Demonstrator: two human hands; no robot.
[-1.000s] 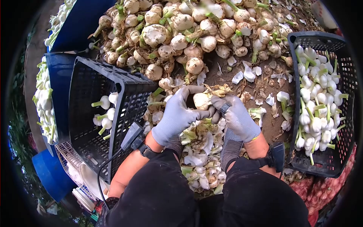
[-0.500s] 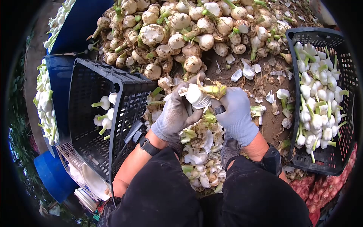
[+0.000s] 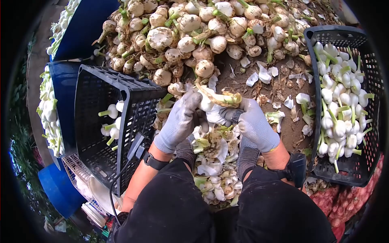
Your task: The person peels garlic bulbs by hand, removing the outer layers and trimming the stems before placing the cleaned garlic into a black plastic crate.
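Note:
Both hands wear pale, soiled gloves. A white garlic bulb (image 3: 207,101) with loosened, brownish outer skin hangs between them, above a heap of peelings (image 3: 214,162). My left hand (image 3: 181,118) grips the bulb from the left, its fingers bent against it. On the right, my right hand (image 3: 252,123) is closed on the bulb's stem and skin, with a dark ring-like band on one finger. Some fingertips are hidden behind the bulb. Just beyond the hands lies a large pile of dirty, unpeeled bulbs (image 3: 190,44).
A black crate (image 3: 126,87) with a few clean bulbs stands at left. Another black crate (image 3: 310,44) full of clean bulbs is at right. Blue containers (image 3: 65,93) and a blue tub (image 3: 60,190) are far left. Red net bags (image 3: 344,206) lie at lower right.
A strip of outer skin now stands loose at the bulb's upper left, and more skin hangs beneath it. Both hands have shifted slightly, with the right hand a little lower.

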